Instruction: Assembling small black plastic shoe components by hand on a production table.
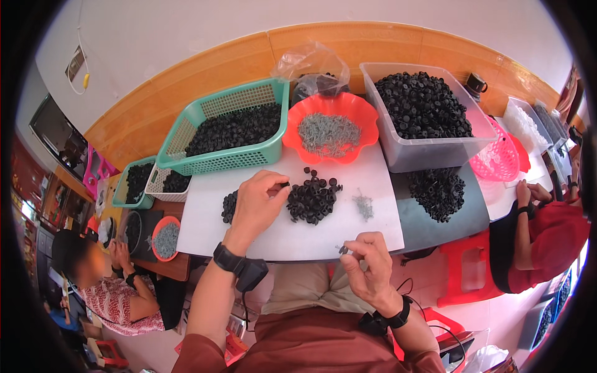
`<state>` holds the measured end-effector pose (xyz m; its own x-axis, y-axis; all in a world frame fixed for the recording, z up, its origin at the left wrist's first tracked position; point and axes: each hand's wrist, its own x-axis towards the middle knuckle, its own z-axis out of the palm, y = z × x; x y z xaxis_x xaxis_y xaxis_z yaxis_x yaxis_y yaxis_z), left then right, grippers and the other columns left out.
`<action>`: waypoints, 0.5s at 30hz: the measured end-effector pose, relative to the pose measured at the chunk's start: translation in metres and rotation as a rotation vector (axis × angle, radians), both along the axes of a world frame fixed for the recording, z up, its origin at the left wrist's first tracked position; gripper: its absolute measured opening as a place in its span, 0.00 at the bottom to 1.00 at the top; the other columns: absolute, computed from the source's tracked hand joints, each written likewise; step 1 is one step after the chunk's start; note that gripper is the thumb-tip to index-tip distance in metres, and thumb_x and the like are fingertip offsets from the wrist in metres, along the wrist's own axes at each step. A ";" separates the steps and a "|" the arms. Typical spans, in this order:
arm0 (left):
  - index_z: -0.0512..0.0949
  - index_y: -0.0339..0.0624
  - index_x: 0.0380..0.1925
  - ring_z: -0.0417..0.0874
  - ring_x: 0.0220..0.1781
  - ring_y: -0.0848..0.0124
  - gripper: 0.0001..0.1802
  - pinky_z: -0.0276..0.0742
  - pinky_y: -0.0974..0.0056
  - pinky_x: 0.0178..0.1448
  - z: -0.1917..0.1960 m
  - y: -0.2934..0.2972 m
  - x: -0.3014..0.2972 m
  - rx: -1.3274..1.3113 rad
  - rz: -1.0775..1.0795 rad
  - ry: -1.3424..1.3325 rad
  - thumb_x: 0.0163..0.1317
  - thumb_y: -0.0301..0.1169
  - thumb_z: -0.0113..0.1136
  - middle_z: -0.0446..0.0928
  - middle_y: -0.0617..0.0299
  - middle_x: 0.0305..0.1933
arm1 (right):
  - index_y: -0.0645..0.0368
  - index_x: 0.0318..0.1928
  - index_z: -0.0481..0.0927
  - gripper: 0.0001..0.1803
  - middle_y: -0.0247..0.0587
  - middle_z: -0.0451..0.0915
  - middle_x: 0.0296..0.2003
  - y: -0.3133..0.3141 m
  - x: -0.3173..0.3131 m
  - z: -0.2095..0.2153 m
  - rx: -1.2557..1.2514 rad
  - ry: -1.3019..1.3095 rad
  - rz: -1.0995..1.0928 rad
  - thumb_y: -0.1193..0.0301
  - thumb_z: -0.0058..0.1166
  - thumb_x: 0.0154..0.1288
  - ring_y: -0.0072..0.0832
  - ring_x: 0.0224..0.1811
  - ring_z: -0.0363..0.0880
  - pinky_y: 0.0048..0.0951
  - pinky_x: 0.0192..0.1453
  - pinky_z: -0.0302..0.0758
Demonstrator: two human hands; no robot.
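My left hand [256,198] is closed in a pinch, with a small round black plastic part [285,184] between thumb and fingertips. It hovers beside a heap of black plastic parts [313,200] on the white board [283,244]. Near the front edge of the board, my right hand [371,268] pinches a small dark piece [342,250] with a lighter bit on it; its exact kind is too small to make out. A little pile of thin grey metal screws or pins [363,206] lies beyond the right hand. Another black heap [229,208] is partly hidden by my left hand.
Along the back stand a green basket [221,165] of black parts, a red scalloped bowl [295,147] of grey metal pieces and a translucent bin [429,156] full of black parts. More black parts [435,193] lie on the dark surface. People sit at left [118,304] and right [550,239].
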<state>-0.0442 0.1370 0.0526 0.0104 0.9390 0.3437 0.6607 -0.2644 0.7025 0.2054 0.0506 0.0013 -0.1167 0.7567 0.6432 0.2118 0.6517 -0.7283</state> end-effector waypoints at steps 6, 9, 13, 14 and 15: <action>0.86 0.32 0.43 0.85 0.46 0.74 0.10 0.83 0.70 0.51 0.002 -0.034 0.008 -0.086 -0.049 -0.326 0.61 0.18 0.69 0.84 0.59 0.48 | 0.63 0.50 0.81 0.13 0.42 0.75 0.40 0.003 -0.002 0.003 0.010 -0.003 0.020 0.79 0.65 0.66 0.22 0.27 0.73 0.24 0.29 0.72; 0.85 0.32 0.45 0.85 0.47 0.74 0.11 0.82 0.70 0.53 -0.001 -0.048 0.011 -0.121 -0.102 -0.435 0.62 0.17 0.69 0.84 0.58 0.49 | 0.62 0.51 0.81 0.15 0.42 0.74 0.40 0.004 -0.002 0.007 0.034 -0.011 0.030 0.79 0.66 0.66 0.22 0.25 0.73 0.24 0.27 0.72; 0.83 0.31 0.45 0.85 0.49 0.74 0.12 0.82 0.70 0.56 -0.005 -0.061 0.015 -0.260 -0.124 -0.568 0.61 0.16 0.70 0.83 0.56 0.51 | 0.62 0.51 0.80 0.14 0.42 0.74 0.39 0.002 -0.003 0.007 0.030 -0.004 0.035 0.80 0.66 0.66 0.22 0.25 0.73 0.24 0.27 0.72; 0.82 0.32 0.45 0.86 0.49 0.74 0.11 0.83 0.69 0.55 -0.009 -0.064 0.016 -0.256 -0.157 -0.649 0.62 0.16 0.69 0.84 0.57 0.50 | 0.62 0.51 0.80 0.14 0.42 0.74 0.39 0.001 -0.003 0.008 0.028 -0.005 0.036 0.80 0.66 0.66 0.22 0.25 0.73 0.24 0.27 0.72; 0.81 0.32 0.45 0.86 0.50 0.74 0.11 0.84 0.69 0.55 -0.012 -0.067 0.017 -0.251 -0.190 -0.730 0.63 0.16 0.69 0.84 0.57 0.50 | 0.62 0.51 0.80 0.14 0.41 0.74 0.40 0.001 -0.004 0.009 0.028 -0.001 0.040 0.80 0.66 0.66 0.22 0.25 0.73 0.24 0.27 0.72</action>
